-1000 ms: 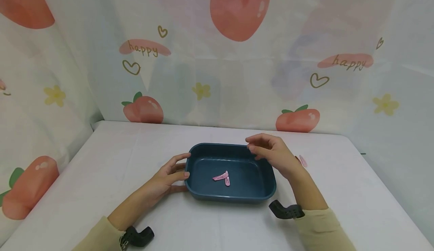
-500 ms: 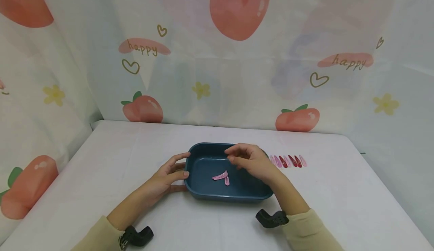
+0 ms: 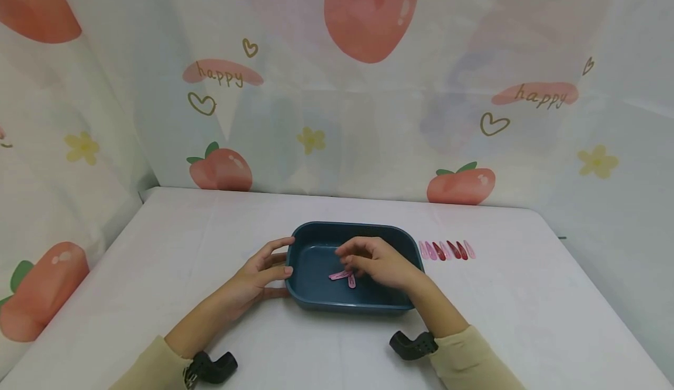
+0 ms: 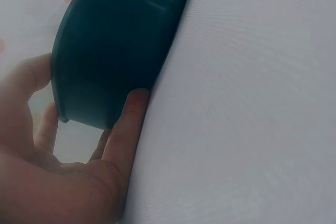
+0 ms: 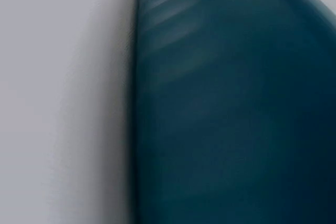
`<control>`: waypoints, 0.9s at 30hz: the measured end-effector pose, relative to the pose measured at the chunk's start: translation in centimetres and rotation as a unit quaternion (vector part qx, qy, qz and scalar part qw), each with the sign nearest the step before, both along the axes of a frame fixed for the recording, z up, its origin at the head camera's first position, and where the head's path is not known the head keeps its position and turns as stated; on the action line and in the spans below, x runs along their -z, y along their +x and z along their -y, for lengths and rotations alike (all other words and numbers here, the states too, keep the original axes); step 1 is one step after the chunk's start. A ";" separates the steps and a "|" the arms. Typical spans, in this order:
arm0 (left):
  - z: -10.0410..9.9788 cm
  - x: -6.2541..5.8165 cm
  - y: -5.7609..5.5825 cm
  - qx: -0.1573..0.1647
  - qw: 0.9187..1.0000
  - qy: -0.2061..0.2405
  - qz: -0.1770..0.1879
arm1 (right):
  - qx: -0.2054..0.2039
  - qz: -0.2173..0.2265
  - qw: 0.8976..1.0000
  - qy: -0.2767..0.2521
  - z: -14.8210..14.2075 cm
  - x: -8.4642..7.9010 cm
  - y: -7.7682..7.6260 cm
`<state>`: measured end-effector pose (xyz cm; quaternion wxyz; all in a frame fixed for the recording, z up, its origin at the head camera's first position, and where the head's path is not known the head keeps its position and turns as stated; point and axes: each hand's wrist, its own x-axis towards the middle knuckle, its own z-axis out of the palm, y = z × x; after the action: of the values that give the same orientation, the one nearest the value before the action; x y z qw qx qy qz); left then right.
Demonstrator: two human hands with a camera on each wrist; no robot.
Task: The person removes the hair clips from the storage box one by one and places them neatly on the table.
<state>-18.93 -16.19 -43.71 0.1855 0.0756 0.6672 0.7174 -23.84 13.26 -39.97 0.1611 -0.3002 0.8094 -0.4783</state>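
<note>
A dark blue rectangular tray point(image 3: 310, 299) stands on the white table. My left hand point(image 3: 260, 273) rests against its left end, fingers spread along the wall; in the left wrist view the fingertips point(image 4: 137, 95) touch the tray's side. Inside the tray lie pink snap hair clips: one point(image 3: 339, 275) nearly level and another point(image 3: 351, 282) upright in view, their ends meeting. Over the tray hovers my right hand point(image 3: 376, 260), fingers bent loosely just above the clips; I see nothing held in it. The right wrist view shows only the blurred outer tray wall point(image 5: 210, 103) and no hand.
Right of the tray, several pink and dark red hair clips point(image 3: 443, 251) lie side by side in a row on the table point(image 3: 526, 296). A curtain point(image 3: 368, 121) printed with peaches hangs behind the table. Each wrist wears a black camera mount point(image 3: 413, 345).
My right hand has moved left and down from the tray's right rim to above the clips inside it, uncovering the row of clips on the table. The left hand stays in place.
</note>
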 end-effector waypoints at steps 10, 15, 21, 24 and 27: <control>0.0 0.0 0.0 0.001 1.000 -0.001 0.002 | -0.021 -0.069 0.995 0.073 0.2 0.3 0.4; 0.1 0.1 -0.1 0.003 1.000 0.001 0.003 | -0.006 -0.092 0.989 0.117 0.4 0.4 0.6; 0.1 0.0 -0.1 0.005 1.000 0.003 0.001 | 0.013 -0.122 0.980 0.157 0.7 0.6 0.9; 0.0 0.0 0.0 0.003 1.000 0.001 0.000 | 0.015 -0.141 0.975 0.173 0.8 0.6 1.1; 0.0 0.0 0.0 0.001 1.000 -0.001 0.001 | 0.017 -0.162 0.970 0.183 0.9 0.6 1.1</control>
<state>-18.93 -16.19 -43.73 0.1866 0.0756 0.6677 0.7166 -22.75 12.38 -40.55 0.0723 -0.3255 0.9034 -0.2697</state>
